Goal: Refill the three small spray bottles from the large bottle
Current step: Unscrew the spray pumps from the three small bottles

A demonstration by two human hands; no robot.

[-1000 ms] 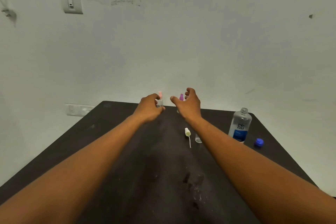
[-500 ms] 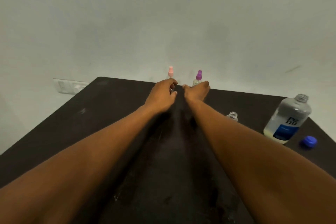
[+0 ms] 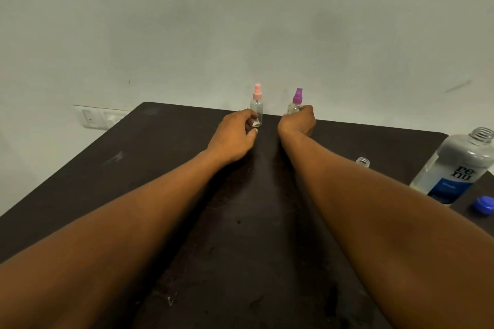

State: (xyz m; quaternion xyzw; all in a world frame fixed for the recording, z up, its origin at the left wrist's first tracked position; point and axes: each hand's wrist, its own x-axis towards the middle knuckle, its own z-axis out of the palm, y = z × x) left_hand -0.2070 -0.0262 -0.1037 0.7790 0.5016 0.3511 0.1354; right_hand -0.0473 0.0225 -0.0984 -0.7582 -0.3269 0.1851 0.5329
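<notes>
The lower body of the purple-capped spray bottle (image 3: pixel 296 103) is hidden behind the right hand (image 3: pixel 298 121), which is closed around it; only the cap and shoulder are seen above the knuckles. The left hand (image 3: pixel 235 136) is curled, its fingertips (image 3: pixel 252 116) touching the pink-capped spray bottle (image 3: pixel 257 107), but a firm hold cannot be confirmed. Both bottles stand upright at the far edge of the dark surface (image 3: pixel 120 168), close to the wall (image 3: pixel 240 21). Right of the right forearm, only the threaded neck of an uncapped small bottle (image 3: pixel 363 161) is visible. Further right, the large bottle (image 3: pixel 454 168), uncapped, is partly cut off by the frame, as is the blue cap (image 3: pixel 485 204) just beside it. Open room is noted left of the left hand.
</notes>
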